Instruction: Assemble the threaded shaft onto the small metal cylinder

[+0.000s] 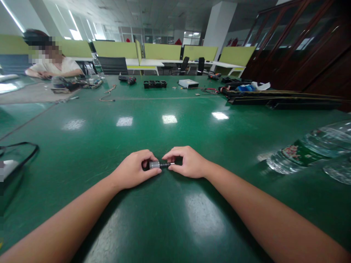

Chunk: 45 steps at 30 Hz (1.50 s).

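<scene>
My left hand [134, 170] is closed around a small silver cylinder with a dark ridged shaft [154, 165], which looks like a small motor. The thumb presses along its near side and the fingers curl over the far side. From the cylinder the shaft points right and ends in a bright metal tip. At that tip, my right hand [193, 162] has its thumb and fingers curved in a pinch. Part of the tip is hidden by the right thumb. Both hands are low over the green table [170, 138], in the middle of the view.
Clear plastic water bottles [301, 151] lie at the right. A black cable [27, 145] lies at the left edge. Further back are a black part [155, 84], a white box [188, 84], a power drill [127, 79] and long black bars [274, 98]. Another person [55, 65] sits far left.
</scene>
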### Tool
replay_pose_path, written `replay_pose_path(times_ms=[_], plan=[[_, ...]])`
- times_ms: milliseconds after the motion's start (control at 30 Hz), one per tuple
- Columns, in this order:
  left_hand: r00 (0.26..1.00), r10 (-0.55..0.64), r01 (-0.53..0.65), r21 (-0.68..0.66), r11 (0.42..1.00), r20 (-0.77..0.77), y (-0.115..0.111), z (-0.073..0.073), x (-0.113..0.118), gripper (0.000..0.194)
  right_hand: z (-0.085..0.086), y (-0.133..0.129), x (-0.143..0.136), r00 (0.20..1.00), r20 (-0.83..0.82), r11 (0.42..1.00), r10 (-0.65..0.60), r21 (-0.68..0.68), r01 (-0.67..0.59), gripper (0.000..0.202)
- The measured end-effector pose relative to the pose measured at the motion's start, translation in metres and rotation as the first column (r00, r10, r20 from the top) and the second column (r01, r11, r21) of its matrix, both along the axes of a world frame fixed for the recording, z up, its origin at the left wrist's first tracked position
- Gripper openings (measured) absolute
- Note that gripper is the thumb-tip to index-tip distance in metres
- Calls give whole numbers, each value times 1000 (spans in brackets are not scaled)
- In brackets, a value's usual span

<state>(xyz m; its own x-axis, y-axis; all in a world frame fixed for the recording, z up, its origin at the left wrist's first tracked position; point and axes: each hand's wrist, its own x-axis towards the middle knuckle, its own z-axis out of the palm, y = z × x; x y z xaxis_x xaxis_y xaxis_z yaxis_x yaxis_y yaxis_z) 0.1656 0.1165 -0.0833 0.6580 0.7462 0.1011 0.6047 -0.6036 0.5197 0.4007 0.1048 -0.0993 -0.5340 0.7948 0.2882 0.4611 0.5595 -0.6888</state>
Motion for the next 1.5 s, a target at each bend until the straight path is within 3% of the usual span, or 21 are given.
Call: replay_pose_path(times_ms=[133, 400, 833, 1133, 1500], plan=[[1000, 0, 0, -1, 1000, 1, 0, -1, 0, 26, -1, -3, -4, 998, -59, 997, -3, -74, -1, 34], [1000, 13, -13, -15, 1000, -5, 1, -2, 1, 28, 1, -3, -4, 998, 55, 999, 24, 32, -26, 24], [1000, 11, -11, -7, 1000, -21, 1, -3, 1, 28, 1, -3, -6, 993, 113, 998, 24, 57, -31, 21], [1000, -7, 7, 44, 999, -11, 1, -2, 1, 29, -2, -1, -8, 992, 113, 984, 61, 159, -79, 20], [1000, -22, 23, 29, 999, -13, 1, 0, 2, 28, 0, 0, -7, 990, 129, 986, 60, 147, -79, 19]])
